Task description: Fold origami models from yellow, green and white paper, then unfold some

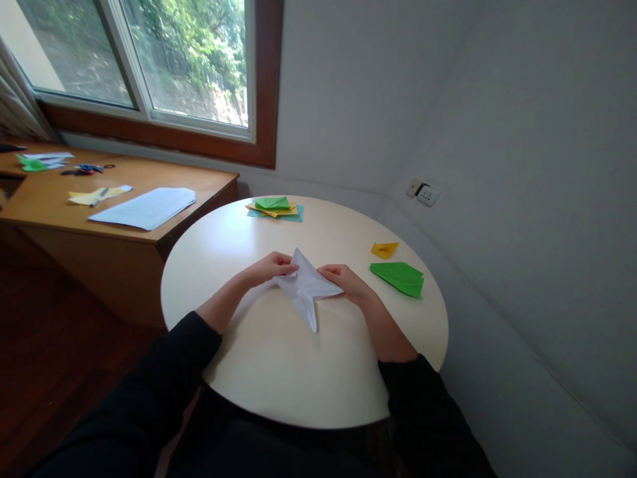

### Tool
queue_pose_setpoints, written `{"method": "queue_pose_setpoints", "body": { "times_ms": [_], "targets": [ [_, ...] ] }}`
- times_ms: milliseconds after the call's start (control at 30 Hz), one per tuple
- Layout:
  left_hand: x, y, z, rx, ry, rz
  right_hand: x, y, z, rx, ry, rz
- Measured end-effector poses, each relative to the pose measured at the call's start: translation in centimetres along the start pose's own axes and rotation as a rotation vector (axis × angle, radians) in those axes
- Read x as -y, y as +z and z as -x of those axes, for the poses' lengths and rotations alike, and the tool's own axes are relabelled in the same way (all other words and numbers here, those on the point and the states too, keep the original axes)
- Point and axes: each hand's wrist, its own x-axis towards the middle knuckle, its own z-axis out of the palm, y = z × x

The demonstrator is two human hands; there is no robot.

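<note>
Round and cream-coloured, the bench [279, 372] stands in a corner between a grey wall and a window with a brown frame [266, 79]. Both hands work at its centre on a folded white paper [304, 287]. Left hand [271, 267]: fingers curled, tips pinching the paper's left upper edge. Right hand [343, 279]: fingers bent, closed on the paper's right corner. Black sleeves cover both forearms up to the wrists.

White paper: a pointed, star-like fold, lying on the bench between the two hands. Its long axis runs roughly from the far side toward the person; one point rises at the far end, and a narrow tapered tip points toward the person, slightly to the right.

No containers appear. Loose paper lies about instead: a stack of coloured sheets [275, 208] at the far edge of the bench, a small yellow fold [384, 249] and a green fold [399, 277] to the right of the right hand, near but apart from it. On the wooden desk [149, 179] to the left lie a pale blue sheet [146, 207], further scraps and scissors [84, 170].
</note>
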Motion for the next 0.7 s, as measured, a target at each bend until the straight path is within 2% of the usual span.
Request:
{"method": "queue_pose_setpoints", "body": {
  "times_ms": [433, 700],
  "targets": [
    [0.54, 0.07, -0.14, 0.032, 0.018, 0.008, 0.60, 0.71, 0.64, 0.134, 0.013, -0.012],
    [0.22, 0.67, 0.05, 0.054, 0.022, -0.050, 0.57, 0.99, 0.51, 0.117, 0.043, 0.028]
  ]
}}
